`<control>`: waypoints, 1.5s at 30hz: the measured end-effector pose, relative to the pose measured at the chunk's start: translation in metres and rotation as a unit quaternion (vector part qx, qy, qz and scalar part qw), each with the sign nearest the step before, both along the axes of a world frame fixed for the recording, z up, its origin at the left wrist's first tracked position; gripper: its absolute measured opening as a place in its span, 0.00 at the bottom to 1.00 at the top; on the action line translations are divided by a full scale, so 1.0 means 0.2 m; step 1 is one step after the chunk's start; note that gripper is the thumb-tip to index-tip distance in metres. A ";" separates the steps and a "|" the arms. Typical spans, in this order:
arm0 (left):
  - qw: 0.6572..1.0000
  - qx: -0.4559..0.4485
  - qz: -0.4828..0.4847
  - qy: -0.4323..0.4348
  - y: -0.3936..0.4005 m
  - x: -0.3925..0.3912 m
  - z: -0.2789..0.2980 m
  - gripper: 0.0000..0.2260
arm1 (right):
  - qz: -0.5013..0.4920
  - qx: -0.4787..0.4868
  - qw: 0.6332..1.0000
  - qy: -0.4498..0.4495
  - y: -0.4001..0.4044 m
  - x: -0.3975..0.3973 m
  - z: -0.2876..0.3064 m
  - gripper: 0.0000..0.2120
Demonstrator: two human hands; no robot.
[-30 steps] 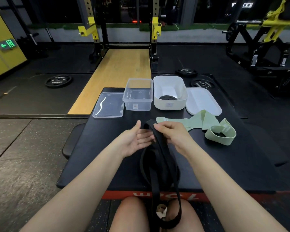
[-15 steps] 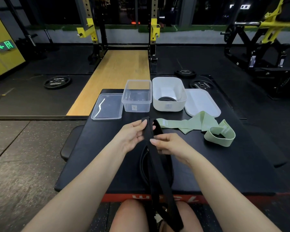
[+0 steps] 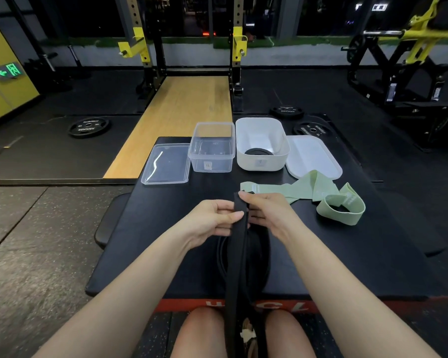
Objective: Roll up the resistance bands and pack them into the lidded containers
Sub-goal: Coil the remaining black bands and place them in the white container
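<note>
Gripping: left hand [image 3: 212, 218] and right hand [image 3: 266, 215] both pinch the black band's [image 3: 237, 254] far end above the black platform [image 3: 166, 241].
Band: hangs toward the knees.
Far side: clear container [image 3: 212, 148], white container [image 3: 262, 144], lids beside them.
Right: green band [image 3: 341, 208].

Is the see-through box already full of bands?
No, the clear container sits open with nothing inside, while both hands still hold the black band.

Black band [image 3: 237, 254], pale green band [image 3: 341, 205] (faint print), white container [image 3: 261, 161], clear container [image 3: 212, 161]
</note>
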State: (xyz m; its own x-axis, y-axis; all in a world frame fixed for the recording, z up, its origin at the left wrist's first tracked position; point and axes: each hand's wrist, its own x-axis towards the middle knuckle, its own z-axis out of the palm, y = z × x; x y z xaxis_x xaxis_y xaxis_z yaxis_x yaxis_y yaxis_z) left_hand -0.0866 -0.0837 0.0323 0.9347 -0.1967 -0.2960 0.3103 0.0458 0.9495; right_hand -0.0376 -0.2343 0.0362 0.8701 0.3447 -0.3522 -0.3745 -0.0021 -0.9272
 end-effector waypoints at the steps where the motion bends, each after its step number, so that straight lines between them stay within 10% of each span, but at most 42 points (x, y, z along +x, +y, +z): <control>1: 1.000 0.000 -0.001 0.006 0.00 -0.01 0.00 0.02 | -0.002 0.003 1.000 -0.013 0.00 -0.01 -0.01 0.12; 9: 0.987 -0.075 0.046 0.137 0.05 0.00 0.00 0.22 | 0.062 0.040 0.992 -0.100 -0.01 -0.05 0.01 0.09; 19: 0.941 -0.285 0.170 0.070 0.06 0.18 0.19 0.10 | 0.134 0.007 0.981 -0.143 -0.03 -0.03 0.04 0.09; 29: 0.954 -0.208 0.213 -0.041 0.08 0.23 0.27 0.10 | 0.062 -0.027 0.973 -0.222 0.04 -0.01 0.01 0.11; 36: 0.982 -0.121 0.142 -0.011 0.00 0.15 0.15 0.08 | -0.003 0.039 0.999 0.028 0.02 0.06 0.04 0.22; 45: 0.998 0.021 0.052 -0.020 -0.03 0.03 -0.01 0.09 | -0.015 -0.004 1.000 0.027 -0.03 0.09 0.00 0.15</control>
State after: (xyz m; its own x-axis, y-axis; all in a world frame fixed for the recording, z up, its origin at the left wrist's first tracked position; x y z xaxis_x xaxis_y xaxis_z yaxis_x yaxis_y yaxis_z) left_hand -0.0812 -0.0903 0.0298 0.9608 -0.0867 -0.2632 0.2670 0.0354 0.9630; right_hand -0.0203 -0.2396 0.0353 0.8593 0.3161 -0.4021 -0.4248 0.0031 -0.9053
